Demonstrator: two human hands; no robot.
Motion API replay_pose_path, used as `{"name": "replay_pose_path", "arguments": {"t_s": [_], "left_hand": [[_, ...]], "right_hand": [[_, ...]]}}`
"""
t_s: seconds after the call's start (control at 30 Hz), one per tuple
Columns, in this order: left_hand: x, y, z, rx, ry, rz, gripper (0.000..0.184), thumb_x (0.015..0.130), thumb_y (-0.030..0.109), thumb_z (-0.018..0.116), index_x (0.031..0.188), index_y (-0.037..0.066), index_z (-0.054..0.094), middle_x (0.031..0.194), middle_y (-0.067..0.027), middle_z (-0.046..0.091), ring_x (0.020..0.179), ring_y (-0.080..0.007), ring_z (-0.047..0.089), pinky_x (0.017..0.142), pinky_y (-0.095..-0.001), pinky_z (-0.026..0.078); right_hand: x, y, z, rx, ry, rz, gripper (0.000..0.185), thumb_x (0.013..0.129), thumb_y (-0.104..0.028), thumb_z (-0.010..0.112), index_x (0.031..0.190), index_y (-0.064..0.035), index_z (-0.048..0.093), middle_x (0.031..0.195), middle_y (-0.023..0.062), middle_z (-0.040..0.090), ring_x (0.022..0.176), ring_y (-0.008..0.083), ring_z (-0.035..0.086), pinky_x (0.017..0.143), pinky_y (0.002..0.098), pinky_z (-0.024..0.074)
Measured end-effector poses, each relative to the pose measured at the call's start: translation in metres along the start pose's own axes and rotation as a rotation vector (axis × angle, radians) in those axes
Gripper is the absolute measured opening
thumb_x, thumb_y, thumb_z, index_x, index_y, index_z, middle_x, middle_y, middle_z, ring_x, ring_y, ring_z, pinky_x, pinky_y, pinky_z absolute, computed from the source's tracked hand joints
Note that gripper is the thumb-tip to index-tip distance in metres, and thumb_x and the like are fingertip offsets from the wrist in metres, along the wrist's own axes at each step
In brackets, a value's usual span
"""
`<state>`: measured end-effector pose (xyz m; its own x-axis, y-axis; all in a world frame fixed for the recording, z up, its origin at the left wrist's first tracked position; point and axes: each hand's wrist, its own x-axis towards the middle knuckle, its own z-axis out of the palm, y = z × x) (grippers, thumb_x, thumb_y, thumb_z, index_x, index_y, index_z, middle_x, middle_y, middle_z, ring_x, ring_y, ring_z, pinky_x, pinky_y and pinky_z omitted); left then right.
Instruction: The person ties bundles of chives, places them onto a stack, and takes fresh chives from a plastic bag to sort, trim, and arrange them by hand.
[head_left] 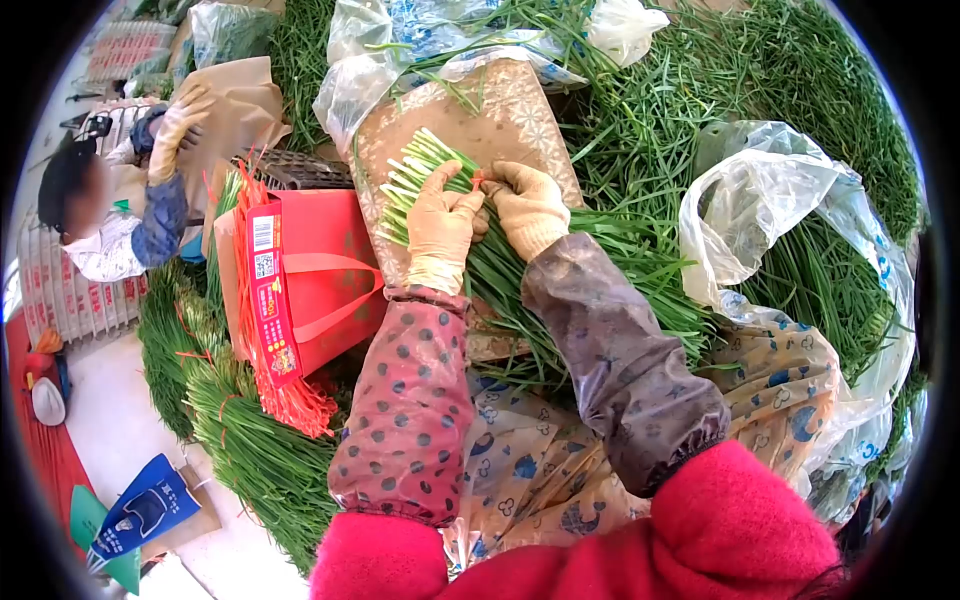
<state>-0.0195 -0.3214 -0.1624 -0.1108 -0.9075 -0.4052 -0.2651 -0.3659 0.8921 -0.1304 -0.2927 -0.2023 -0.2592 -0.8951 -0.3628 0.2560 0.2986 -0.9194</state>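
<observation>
A bundle of chives [600, 255] lies across a worn patterned board [530, 105], its pale cut ends pointing up and left. My left hand [440, 225], in a cream glove, is closed around the near side of the bundle. On the other side my gloved right hand [530, 208] pinches a red tie [478, 181] that goes over the stalks. Both thumbs are close together at the tie; the underside of the bundle is hidden. A red bag [325, 265] stands beside my left forearm, with a bunch of red ties [295, 400] hanging along its side.
Tied chive bundles [250, 440] are piled at lower left. Loose chives [640, 110] spread at the back and right, around an open clear plastic bag [760, 200]. A co-worker [110, 215] with a raised gloved hand is at far left. Patterned plastic sheeting [530, 460] covers my lap.
</observation>
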Motion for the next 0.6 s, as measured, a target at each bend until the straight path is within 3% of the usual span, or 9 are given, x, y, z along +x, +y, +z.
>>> {"name": "replay_pose_path", "arguments": {"t_s": [0.27, 0.33, 0.6], "left_hand": [[0.003, -0.002, 0.0, 0.013, 0.002, -0.002, 0.044, 0.086, 0.001, 0.064, 0.127, 0.001, 0.049, 0.07, -0.0061, 0.061, 0.051, -0.0123, 0.058, 0.045, -0.026, 0.047], [0.003, 0.0, 0.001, 0.024, -0.002, -0.012, 0.044, 0.086, 0.001, 0.064, 0.128, 0.001, 0.05, 0.07, -0.006, 0.061, 0.051, -0.0124, 0.058, 0.045, -0.0261, 0.047], [0.008, -0.001, 0.002, 0.082, -0.016, -0.006, 0.046, 0.085, 0.003, 0.065, 0.129, 0.002, 0.049, 0.071, -0.0065, 0.064, 0.052, -0.0124, 0.059, 0.045, -0.0268, 0.048]], "right_hand": [[0.0, -0.003, -0.005, -0.03, -0.032, 0.019, 0.021, 0.088, 0.002, 0.058, 0.108, 0.0055, 0.064, 0.1, 0.0107, 0.07, 0.089, 0.0136, 0.063, 0.081, 0.0239, 0.0487], [-0.001, -0.004, -0.005, -0.077, -0.048, -0.009, 0.02, 0.091, -0.004, 0.054, 0.107, 0.0028, 0.064, 0.095, 0.0101, 0.068, 0.085, 0.0154, 0.062, 0.077, 0.0259, 0.0482], [-0.001, -0.013, -0.008, -0.082, -0.069, 0.008, 0.017, 0.091, -0.005, 0.057, 0.104, 0.0017, 0.066, 0.091, 0.0083, 0.07, 0.081, 0.0143, 0.062, 0.074, 0.0265, 0.049]]}}
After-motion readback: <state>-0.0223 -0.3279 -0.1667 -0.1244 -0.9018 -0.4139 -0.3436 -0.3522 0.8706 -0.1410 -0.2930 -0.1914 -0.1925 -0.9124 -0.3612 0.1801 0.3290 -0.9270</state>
